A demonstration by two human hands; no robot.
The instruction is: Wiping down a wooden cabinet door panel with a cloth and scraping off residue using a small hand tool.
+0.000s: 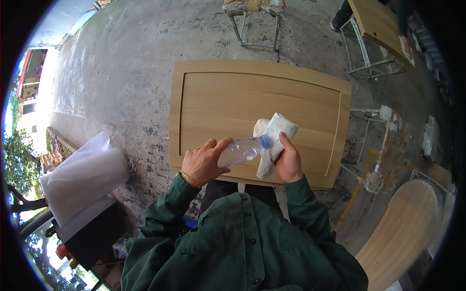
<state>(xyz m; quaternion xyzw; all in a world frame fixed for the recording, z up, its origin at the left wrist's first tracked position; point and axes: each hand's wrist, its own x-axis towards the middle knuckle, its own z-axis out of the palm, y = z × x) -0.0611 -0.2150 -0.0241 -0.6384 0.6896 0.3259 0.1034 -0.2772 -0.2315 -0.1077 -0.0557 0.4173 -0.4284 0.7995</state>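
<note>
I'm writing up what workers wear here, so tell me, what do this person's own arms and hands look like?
The left sleeve and right sleeve are long and dark green. The left hand is ungloved, with a gold-coloured bracelet at the wrist and what looks like a ring. The right hand is ungloved too, with no jewellery visible.

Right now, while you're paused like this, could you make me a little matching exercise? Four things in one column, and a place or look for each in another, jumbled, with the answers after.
Things:
1. Plastic bottle
2. White cloth
3. Wooden panel
4. Rolled sheeting

Places or looks:
A. Lying flat, with a framed border
B. Held in the right fingers
C. Over at the far left
D. Held in the left fingers

Pairs: 1-D, 2-B, 3-A, 4-C
</note>
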